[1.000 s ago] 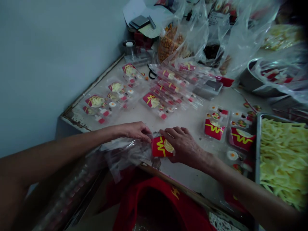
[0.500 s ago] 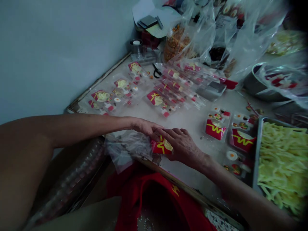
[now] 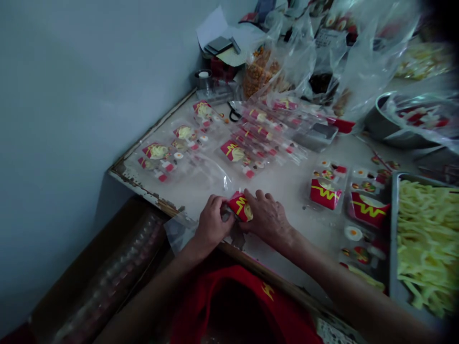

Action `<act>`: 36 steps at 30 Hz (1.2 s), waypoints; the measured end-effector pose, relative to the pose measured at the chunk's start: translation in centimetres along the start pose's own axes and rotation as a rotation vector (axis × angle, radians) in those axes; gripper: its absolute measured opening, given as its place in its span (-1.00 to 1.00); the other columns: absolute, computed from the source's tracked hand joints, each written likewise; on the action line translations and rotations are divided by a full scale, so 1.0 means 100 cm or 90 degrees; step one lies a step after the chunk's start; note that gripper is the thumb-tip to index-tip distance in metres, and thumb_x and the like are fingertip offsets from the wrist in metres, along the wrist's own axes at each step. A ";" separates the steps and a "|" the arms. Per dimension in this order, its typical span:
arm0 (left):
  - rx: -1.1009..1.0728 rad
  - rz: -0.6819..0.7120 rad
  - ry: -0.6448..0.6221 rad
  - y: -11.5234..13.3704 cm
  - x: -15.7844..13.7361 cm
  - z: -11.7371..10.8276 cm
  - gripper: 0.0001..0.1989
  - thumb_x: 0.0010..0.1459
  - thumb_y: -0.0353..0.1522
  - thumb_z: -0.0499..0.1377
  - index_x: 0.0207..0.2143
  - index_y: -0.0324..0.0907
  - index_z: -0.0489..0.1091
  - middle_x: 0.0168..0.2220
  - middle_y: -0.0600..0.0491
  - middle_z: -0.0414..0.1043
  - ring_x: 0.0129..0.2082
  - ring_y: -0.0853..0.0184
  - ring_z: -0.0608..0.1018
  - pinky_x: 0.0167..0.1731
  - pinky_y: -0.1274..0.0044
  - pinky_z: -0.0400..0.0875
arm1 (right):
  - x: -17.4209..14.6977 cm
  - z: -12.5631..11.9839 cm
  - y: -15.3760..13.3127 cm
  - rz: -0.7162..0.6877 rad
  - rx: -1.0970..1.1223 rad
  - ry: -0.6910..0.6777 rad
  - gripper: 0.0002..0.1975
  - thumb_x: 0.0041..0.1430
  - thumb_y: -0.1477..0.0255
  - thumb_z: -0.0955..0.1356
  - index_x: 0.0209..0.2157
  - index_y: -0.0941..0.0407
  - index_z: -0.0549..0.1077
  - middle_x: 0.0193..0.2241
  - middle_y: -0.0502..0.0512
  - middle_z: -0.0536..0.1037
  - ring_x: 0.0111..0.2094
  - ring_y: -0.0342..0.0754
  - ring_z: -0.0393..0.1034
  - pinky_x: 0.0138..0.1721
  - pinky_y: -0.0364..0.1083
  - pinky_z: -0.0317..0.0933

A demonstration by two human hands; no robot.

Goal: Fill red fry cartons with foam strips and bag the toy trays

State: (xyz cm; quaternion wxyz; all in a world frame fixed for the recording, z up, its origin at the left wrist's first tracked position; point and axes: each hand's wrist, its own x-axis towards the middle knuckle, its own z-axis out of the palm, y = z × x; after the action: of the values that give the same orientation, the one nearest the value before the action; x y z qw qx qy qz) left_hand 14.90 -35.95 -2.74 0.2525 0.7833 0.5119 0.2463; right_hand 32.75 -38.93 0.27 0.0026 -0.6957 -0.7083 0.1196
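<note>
A small red packet with a yellow zigzag and pale fry-like pieces point(image 3: 241, 206) is held between my two hands at the table's front edge. My left hand point(image 3: 212, 220) is closed, thumb and fingers pinched at the packet's left end. My right hand point(image 3: 266, 214) grips its right end, thumb below and fingers on top. Just beyond my left hand a clear plastic sleeve point(image 3: 215, 174) catches the light; whether it is joined to the packet I cannot tell. More clear bags point(image 3: 179, 231) lie under my left wrist.
Filled packets point(image 3: 156, 152) lie at the left, with a pile of bagged ones point(image 3: 265, 131) behind. Two red packets point(image 3: 325, 193) sit at the right, beside a metal tray point(image 3: 393, 229) of yellow fry-like strips. A metal bowl point(image 3: 376, 119) and plastic bags point(image 3: 263, 74) stand at the back.
My left arm has swung back toward me, so my left hand now comes from below and pinches the packet's left end. A clear sleeve has appeared beyond it. My right hand keeps the packet.
</note>
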 end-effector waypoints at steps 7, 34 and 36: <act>-0.036 -0.103 0.056 -0.003 0.021 0.016 -0.72 0.00 -0.54 0.17 -0.20 -0.15 0.29 -0.15 0.01 0.38 -0.15 0.32 0.49 -0.12 0.48 0.42 | -0.002 -0.002 -0.015 0.030 -0.018 -0.012 -0.12 -0.02 0.15 0.51 0.27 0.11 0.19 0.02 0.31 0.43 -0.04 0.21 0.38 -0.28 -0.01 0.28; 0.092 -0.071 -0.112 0.001 0.044 -0.023 -0.87 0.01 -0.38 0.17 -0.41 -0.17 0.52 -0.40 0.00 0.56 -0.40 0.32 0.51 -0.34 0.52 0.26 | -0.013 0.006 -0.020 0.050 0.030 0.042 -0.14 0.04 0.14 0.52 0.29 0.03 0.16 0.03 0.29 0.44 -0.02 0.21 0.35 -0.20 0.04 0.30; 0.049 -0.089 -0.128 -0.008 0.049 -0.024 -0.88 -0.01 -0.36 0.19 -0.43 -0.17 0.52 -0.44 0.02 0.54 -0.41 0.32 0.51 -0.36 0.53 0.26 | -0.015 0.006 -0.022 0.048 0.020 0.036 -0.15 0.04 0.13 0.52 0.29 0.00 0.18 0.03 0.28 0.43 -0.03 0.22 0.35 -0.21 0.04 0.31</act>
State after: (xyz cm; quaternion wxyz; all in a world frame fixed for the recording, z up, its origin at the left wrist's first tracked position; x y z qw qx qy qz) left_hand 14.59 -30.83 -0.84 0.2883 0.7757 0.5464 0.1287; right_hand 30.50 -40.55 0.35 0.0290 -0.7250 -0.6792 0.1108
